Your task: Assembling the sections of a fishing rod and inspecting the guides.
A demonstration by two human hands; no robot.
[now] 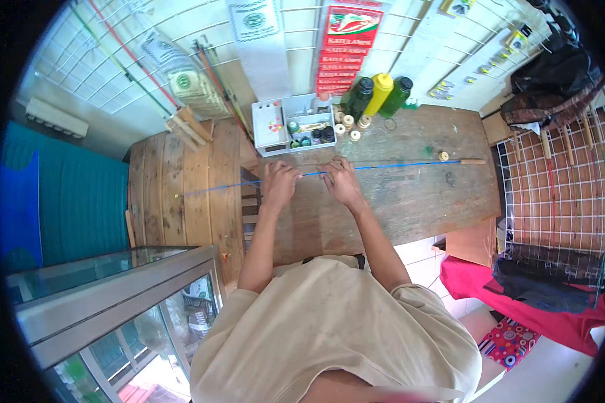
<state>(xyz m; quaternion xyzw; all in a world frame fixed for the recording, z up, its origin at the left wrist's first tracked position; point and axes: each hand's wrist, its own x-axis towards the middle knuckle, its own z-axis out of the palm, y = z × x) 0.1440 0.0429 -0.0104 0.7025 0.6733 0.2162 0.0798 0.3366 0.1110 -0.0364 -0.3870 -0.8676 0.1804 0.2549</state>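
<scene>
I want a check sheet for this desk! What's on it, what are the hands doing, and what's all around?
Surface: worn wooden table, bare planks in front of the hands.
Job's things: long thin blue rod lying across the table, wooden handle at its right end.
Clutter: white compartment tray of small parts, small spools, three bottles at the back edge.
Grips: left hand and right hand both on the rod, fingers curled around it.
Cables: nothing seen.
Surroundings: white wire grid wall with rods leaning on it, glass display case at lower left, red cloth at right.
</scene>
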